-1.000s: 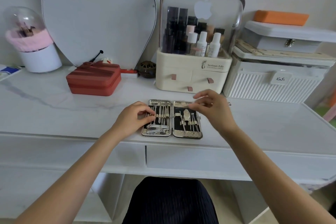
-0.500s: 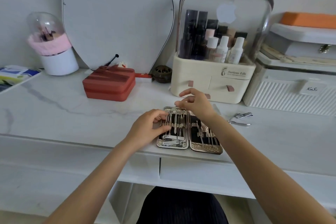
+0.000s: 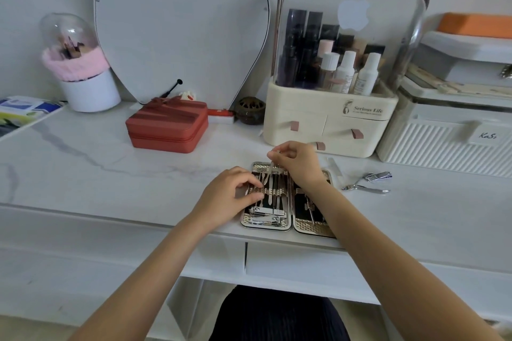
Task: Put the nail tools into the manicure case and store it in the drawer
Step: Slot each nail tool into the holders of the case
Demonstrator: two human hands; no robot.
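- Your open, gold-trimmed metal manicure case [image 3: 288,225] lay flat near the front edge of the white marble-patterned table [image 3: 110,174], just above the closed white drawer [image 3: 304,263].
- Your left hand [image 3: 225,196] rested on the case's left half, fingers curled and pressing at the strap that held the steel tools in their row.
- Your right hand [image 3: 297,165] hovered over the top of the case, its fingertips pinching a thin silver nail tool [image 3: 268,174] that slanted down toward the left half.
- Two silver nail clippers [image 3: 264,214] already sat in the lower part of the left half.
- To the right of the case, apart from it, a small folded silver nail clipper [image 3: 379,176] and a pair of silver nippers [image 3: 365,188] were lying loose on the table.
- A red zipped box [image 3: 167,126] stood well behind the case to the left, and a cream cosmetics organiser with a clear dome lid [image 3: 332,119] stood just behind your right hand.
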